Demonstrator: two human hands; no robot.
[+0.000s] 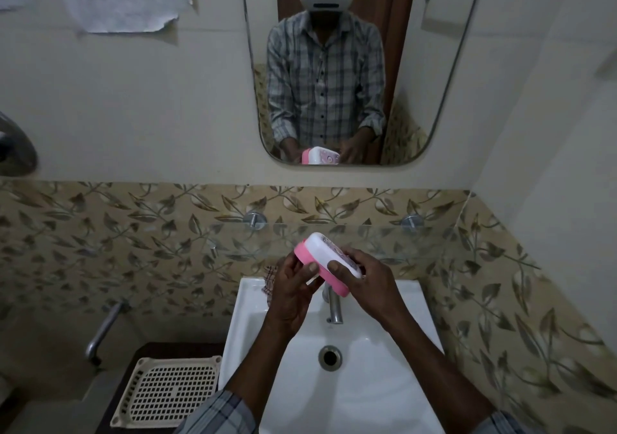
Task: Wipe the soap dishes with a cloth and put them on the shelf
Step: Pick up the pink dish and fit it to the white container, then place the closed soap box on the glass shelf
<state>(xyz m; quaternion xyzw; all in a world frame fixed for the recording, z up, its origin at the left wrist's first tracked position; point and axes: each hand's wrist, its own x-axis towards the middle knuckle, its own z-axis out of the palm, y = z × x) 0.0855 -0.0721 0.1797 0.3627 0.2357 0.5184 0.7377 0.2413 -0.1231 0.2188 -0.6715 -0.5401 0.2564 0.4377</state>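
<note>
Both hands held one soap dish over the washbasin, a little below the centre of the frame. The left hand pinched its pink base between thumb and fingers. The right hand closed around the white lid from the other side.

A checked cloth lay at the back left corner of the basin, partly hidden behind the left hand, and neither hand touched it. The glass shelf just behind the dish carried nothing.

I judged the task was at an early stage: wiping seemed not started, and placing was still left. No other dish was visible.
</note>
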